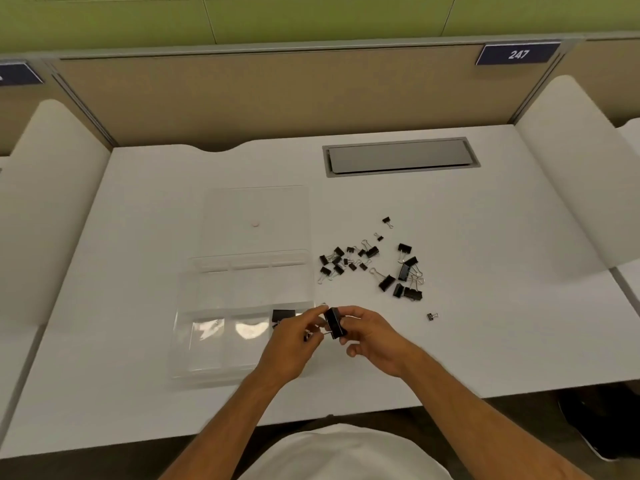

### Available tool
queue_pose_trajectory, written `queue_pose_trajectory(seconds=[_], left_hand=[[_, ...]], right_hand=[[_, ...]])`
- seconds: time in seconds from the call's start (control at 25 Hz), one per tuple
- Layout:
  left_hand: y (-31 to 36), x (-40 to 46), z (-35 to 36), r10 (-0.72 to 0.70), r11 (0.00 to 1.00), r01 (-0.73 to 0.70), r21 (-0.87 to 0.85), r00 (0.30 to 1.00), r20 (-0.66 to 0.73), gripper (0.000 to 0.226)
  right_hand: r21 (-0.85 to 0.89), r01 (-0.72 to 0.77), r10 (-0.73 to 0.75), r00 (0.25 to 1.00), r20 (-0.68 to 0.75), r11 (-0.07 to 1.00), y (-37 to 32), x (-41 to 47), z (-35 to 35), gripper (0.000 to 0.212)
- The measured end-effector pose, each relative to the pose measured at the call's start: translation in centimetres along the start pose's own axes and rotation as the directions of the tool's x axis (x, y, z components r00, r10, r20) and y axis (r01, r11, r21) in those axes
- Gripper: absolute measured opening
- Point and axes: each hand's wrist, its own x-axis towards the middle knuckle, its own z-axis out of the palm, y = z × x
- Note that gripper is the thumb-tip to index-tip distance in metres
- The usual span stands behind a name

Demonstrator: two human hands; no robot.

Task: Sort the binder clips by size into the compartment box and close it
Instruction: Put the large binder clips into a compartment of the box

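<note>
Sitting at the bench's near edge, compartment box (221, 323) lies open, left of both hands; left hand (294, 344) and right hand (370, 337) pinch one large binder clip (335, 323), long axis near-far; loose clips (370, 268) far right.

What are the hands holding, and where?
A large black binder clip: right hand grips its body, left hand pinches its wire handles.

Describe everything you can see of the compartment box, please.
The box is clear plastic, lying on the white desk left of the loose clips. Its lid is open and lies flat behind it, with a small round spot in the middle. Dividers split the tray into several compartments. The near right one holds a black clip; the left hand hovers over that corner.
</note>
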Motion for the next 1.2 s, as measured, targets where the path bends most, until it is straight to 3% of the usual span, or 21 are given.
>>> queue_pose_trajectory(seconds=[0.24,0.44,0.68,0.92,1.2], left_hand=[[-2.6,-2.2,-1.9,-0.012,0.998,0.012,-0.063,1.000,0.012,0.044],[-3.6,-3.0,-3.0,-0.101,0.993,0.096,-0.064,0.991,-0.086,0.042],[-5.0,-3.1,-4.3,-0.253,0.967,0.243,-0.076,0.948,-0.192,0.044],[-4.8,-3.5,-3.7,-0.287,0.957,0.290,-0.004,0.945,-0.155,0.061],[-5.1,-3.3,-2.4,-0.287,0.940,0.284,0.192,0.958,-0.011,0.062]], right_hand=[[-0.088,0.028,-0.024,0.999,0.041,0.996,1.2,-0.3,3.0,0.029],[-0.185,0.065,-0.065,0.998,0.008,0.981,1.5,-0.7,3.8,0.029],[-0.213,0.046,-0.083,0.982,-0.170,0.976,2.8,-2.4,0.8,0.027],[-0.175,0.028,-0.082,0.947,-0.310,0.984,4.2,-3.6,-1.9,0.024],[-0.177,0.041,-0.097,0.941,-0.323,0.983,5.0,-3.7,-1.8,0.022]])
